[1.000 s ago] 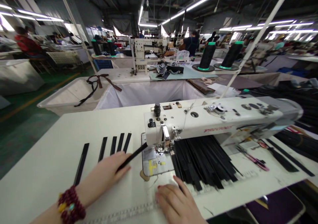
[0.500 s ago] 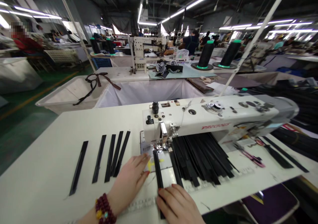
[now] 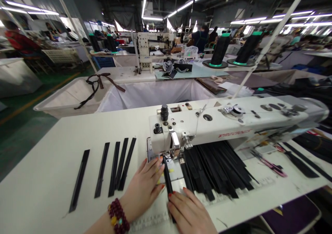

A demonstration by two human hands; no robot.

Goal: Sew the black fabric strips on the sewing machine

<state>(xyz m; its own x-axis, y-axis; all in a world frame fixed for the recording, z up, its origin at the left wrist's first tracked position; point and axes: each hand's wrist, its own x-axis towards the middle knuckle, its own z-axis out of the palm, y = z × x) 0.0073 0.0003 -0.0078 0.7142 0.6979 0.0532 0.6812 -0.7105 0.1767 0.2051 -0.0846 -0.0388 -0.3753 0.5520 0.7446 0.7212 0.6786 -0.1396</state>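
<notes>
A narrow black strip (image 3: 167, 175) runs from under the presser foot of the white sewing machine (image 3: 202, 130) toward me. My left hand (image 3: 146, 180) lies flat left of the strip, fingers stretched out, with the fingertips close to the presser foot (image 3: 169, 155) and at the strip's edge. Nothing is gripped in it. My right hand (image 3: 190, 211) is closed over the near part of the strip, its fingertips on the edge; its thumb is hidden. Beneath the machine arm lies a pile of similar black strips (image 3: 218, 171).
Several separate black strips (image 3: 80, 180) lie on the white table (image 3: 46, 171) at left. Pink-handled snips (image 3: 272, 166) rest right of the pile. Behind the table stand a white-lined bin (image 3: 147, 93), another sewing machine (image 3: 149, 50) and black thread cones (image 3: 220, 50). People work farther back.
My left hand has moved slightly up toward the presser foot, its fingers now nearer the strip. My right hand stays on the strip, a little farther right in view. The view has shifted slightly.
</notes>
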